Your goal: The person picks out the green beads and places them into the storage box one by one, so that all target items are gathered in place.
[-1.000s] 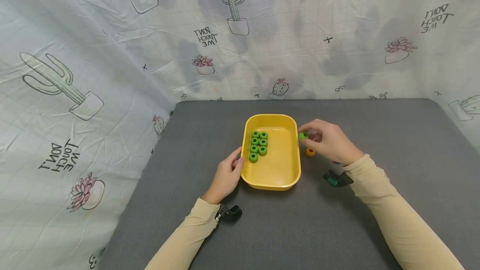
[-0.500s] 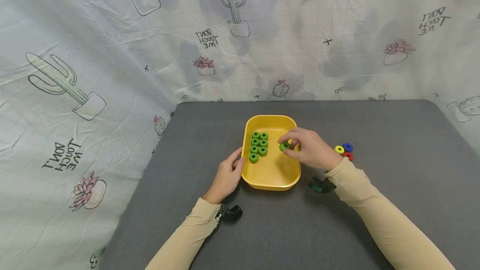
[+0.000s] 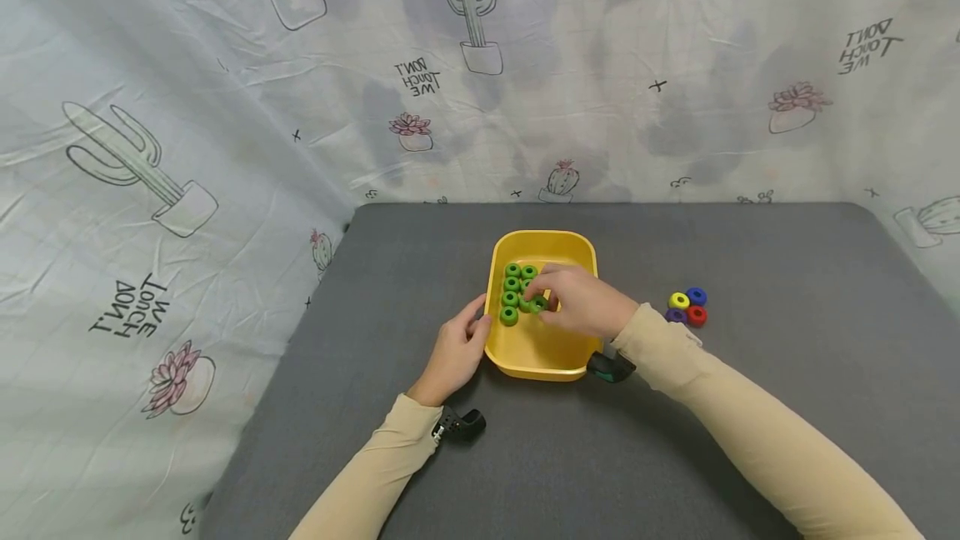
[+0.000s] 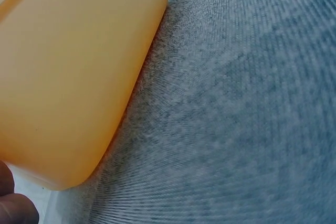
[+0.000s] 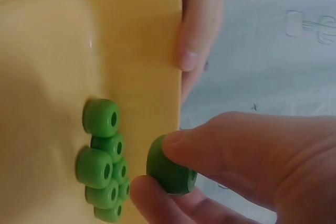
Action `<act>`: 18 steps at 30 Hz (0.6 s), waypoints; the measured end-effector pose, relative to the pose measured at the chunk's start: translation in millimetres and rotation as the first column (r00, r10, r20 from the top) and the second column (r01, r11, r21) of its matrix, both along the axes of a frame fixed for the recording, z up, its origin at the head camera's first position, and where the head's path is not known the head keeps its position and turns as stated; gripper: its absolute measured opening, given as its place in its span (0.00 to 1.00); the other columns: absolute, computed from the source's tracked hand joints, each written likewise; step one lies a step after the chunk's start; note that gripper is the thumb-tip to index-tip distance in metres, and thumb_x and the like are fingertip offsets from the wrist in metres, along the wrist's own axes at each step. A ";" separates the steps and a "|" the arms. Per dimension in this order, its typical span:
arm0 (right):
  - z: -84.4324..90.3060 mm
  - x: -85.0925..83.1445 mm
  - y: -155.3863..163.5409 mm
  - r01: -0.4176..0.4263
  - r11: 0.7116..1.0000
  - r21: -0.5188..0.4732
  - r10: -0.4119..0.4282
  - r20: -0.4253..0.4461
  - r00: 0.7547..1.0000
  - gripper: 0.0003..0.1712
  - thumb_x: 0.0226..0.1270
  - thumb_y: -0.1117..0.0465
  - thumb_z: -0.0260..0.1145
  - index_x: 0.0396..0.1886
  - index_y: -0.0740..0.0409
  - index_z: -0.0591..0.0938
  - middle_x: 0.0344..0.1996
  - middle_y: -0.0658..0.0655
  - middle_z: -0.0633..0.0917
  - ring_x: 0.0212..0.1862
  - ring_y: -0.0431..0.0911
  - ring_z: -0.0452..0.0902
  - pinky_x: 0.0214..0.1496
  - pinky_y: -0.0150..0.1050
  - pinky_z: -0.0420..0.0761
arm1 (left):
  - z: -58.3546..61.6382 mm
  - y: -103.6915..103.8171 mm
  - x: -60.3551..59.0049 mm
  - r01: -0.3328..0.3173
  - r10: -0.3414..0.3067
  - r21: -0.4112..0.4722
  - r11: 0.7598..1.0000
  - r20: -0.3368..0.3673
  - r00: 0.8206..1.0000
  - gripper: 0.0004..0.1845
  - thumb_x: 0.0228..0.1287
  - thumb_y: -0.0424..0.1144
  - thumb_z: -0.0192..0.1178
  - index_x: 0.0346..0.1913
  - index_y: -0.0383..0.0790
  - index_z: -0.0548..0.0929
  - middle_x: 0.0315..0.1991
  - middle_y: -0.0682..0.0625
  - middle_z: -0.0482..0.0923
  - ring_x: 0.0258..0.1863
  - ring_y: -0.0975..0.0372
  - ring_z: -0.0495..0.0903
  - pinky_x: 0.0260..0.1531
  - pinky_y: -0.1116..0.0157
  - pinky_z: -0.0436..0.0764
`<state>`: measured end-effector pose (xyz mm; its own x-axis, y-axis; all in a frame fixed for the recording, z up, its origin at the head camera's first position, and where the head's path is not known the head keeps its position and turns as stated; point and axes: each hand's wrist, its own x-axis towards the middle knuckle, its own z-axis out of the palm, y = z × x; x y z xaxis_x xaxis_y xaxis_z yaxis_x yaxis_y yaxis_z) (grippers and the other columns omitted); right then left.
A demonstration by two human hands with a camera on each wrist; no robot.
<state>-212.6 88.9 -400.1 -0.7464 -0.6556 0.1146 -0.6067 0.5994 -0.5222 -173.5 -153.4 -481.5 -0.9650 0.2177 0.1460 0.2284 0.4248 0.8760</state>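
A yellow plastic tray [image 3: 547, 361] stands on the dark grey table. Its left rim is held by my left hand [image 3: 455, 350], thumb at the edge and fingers along the outer wall. Inside the tray, several green barrel-shaped beads [image 3: 510, 298] stand in two rows on the left. Over the tray, my right hand [image 3: 583, 302] pinches another green bead [image 5: 170, 169] between thumb and fingers, close to the right-hand row. From above, this hand covers part of the tray's right side. The tray's outer wall [image 4: 79, 72] fills much of the left wrist view.
Right of the tray, a small cluster lies on the table [image 3: 787, 373]: a yellow bead [image 3: 678, 300], a blue bead [image 3: 697, 297], a red bead [image 3: 697, 316] and a purple bead [image 3: 677, 316]. A printed white curtain [image 3: 600, 132] hangs behind the table.
My right hand has carried the green bead from the table right of the tray leftward, over the rim, to beside the green rows. My left hand has stayed at the tray.
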 end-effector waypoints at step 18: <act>-6.1 -24.9 -23.3 -0.031 0.980 0.198 0.025 0.033 0.999 0.12 0.63 0.66 0.76 0.47 0.59 0.90 0.42 0.55 0.87 0.43 0.47 0.80 0.56 0.45 0.82 | -2.2 0.5 -2.2 -0.004 0.004 0.010 1.000 -0.014 1.000 0.25 0.82 0.38 0.53 0.76 0.37 0.71 0.20 0.55 0.70 0.18 0.68 0.69 0.24 0.70 0.69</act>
<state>-237.5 65.6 -406.2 -0.7288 -0.6835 -0.0419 -0.6103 0.6760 -0.4129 -175.7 -152.8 -483.7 -0.9638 0.2121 0.1613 0.2385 0.4168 0.8771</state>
